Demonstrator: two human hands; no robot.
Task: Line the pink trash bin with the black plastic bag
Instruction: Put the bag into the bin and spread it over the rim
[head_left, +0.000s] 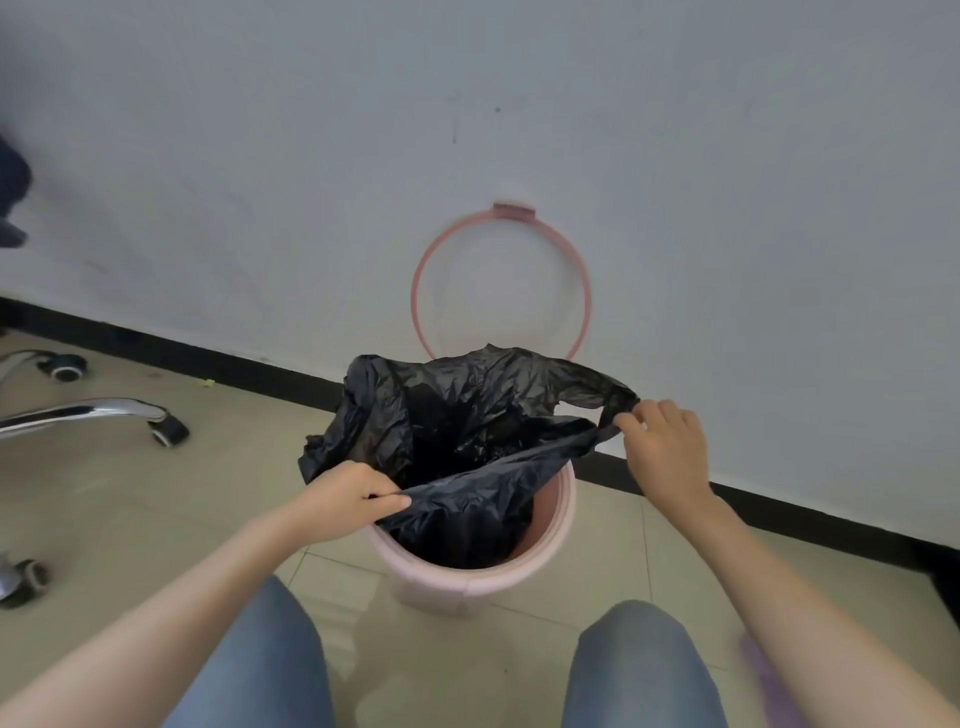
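A round pink trash bin (550, 540) stands on the tiled floor against the wall, between my knees. A crumpled black plastic bag (467, 410) hangs into the bin, its mouth spread wide above the rim. My left hand (348, 499) pinches the near left edge of the bag, just over the bin's left rim. My right hand (667, 447) grips the bag's right handle loop, above and to the right of the bin. The bin's pink ring (415, 301) is tilted up against the wall behind the bag. Most of the bin's inside is hidden by the bag.
A white wall with a black baseboard (779, 514) runs right behind the bin. An office chair's chrome legs and castors (166, 428) lie at the left. My knees in blue jeans (634, 665) sit close on either side in front of the bin.
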